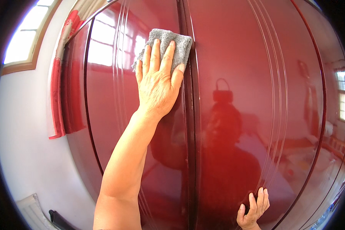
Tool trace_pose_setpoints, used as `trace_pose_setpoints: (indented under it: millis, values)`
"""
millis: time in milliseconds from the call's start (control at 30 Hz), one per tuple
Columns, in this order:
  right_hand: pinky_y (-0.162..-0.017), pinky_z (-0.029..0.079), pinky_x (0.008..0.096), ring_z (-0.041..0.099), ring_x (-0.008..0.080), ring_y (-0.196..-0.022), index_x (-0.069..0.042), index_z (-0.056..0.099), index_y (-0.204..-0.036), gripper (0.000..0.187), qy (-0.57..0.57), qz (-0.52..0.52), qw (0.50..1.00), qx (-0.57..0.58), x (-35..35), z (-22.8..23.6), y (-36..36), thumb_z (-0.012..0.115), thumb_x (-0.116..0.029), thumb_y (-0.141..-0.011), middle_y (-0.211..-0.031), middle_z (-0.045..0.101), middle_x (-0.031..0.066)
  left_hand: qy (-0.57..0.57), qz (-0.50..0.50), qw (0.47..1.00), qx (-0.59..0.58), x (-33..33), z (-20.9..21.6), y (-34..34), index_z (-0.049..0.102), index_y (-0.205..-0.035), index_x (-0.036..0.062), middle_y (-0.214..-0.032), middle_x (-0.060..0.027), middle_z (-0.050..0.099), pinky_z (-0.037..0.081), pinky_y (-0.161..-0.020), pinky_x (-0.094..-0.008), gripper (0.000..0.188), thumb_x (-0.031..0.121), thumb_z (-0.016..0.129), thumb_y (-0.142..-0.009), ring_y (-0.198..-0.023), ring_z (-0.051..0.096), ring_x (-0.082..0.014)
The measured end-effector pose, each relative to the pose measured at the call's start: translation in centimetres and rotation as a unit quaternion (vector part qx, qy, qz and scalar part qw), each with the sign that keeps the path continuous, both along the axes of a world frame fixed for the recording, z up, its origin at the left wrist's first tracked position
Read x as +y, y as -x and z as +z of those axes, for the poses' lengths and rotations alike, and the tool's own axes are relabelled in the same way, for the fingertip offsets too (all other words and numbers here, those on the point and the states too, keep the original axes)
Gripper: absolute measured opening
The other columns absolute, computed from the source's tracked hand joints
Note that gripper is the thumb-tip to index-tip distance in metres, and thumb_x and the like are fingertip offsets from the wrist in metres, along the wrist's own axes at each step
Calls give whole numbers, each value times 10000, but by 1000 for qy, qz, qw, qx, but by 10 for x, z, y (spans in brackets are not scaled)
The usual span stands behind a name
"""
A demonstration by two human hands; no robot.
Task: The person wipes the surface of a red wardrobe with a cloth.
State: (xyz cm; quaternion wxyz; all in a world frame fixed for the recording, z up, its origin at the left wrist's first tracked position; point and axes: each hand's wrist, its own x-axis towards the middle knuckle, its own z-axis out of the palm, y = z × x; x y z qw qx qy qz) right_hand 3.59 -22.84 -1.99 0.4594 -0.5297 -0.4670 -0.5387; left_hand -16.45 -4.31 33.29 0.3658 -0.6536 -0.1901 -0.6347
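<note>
A folded grey cleaning cloth lies against the glossy dark red wardrobe door on the left, high up beside the seam between the doors. My left hand holds it there, fingers spread over the cloth and pressing it to the surface. The palm side is hidden. Low on the right-hand door, my right hand rests its fingertips on the red panel with nothing in it. Its fingers are slightly apart, and its wrist runs out of the picture at the lower edge.
At the left, a red and beige curtain hangs beside the wardrobe, near a wood-framed window in a white wall. A pale, ridged object and a dark object sit at the lower left. Reflections cover the doors.
</note>
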Motion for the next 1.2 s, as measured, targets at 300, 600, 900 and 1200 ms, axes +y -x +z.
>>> trace_pose_setpoints:
  millis: [300,600,900,1200]
  values:
    - [-1045,308,514,439,459,-1294,9,578,-1224,422,33,-25,999,4,8,-17,-12,525,-264,-907,-1351,520,287,39,-8,998,40,-4,-116,21,456,-1444,107,-1561,-196,283,131,-1154,-543,546,399,433,-984,-1452,216,-395]
    - [-1104,283,522,364,460,-1364,58,490,-1335,464,60,-30,998,-19,5,-11,-11,508,-175,-934,-1452,417,287,195,-27,980,28,-1,-400,54,561,-1282,85,-1522,-318,260,76,-1145,-602,536,497,417,-970,-1428,188,-499]
    - [-1151,292,519,363,389,-1390,8,497,-1358,437,68,-89,993,-29,-7,-11,-19,514,-160,-954,-1480,412,220,351,-13,936,7,-30,-543,60,456,-1325,53,-1518,-349,189,147,-1096,-677,539,427,528,-944,-1374,196,-576]
    - [-1149,308,518,394,348,-1379,-30,527,-1351,427,37,-64,994,-75,-1,8,-12,521,-235,-976,-1471,441,179,354,-29,922,-154,-14,-413,70,221,-1511,-41,-1595,-283,39,40,-1160,-546,673,270,469,-968,-1468,59,-463]
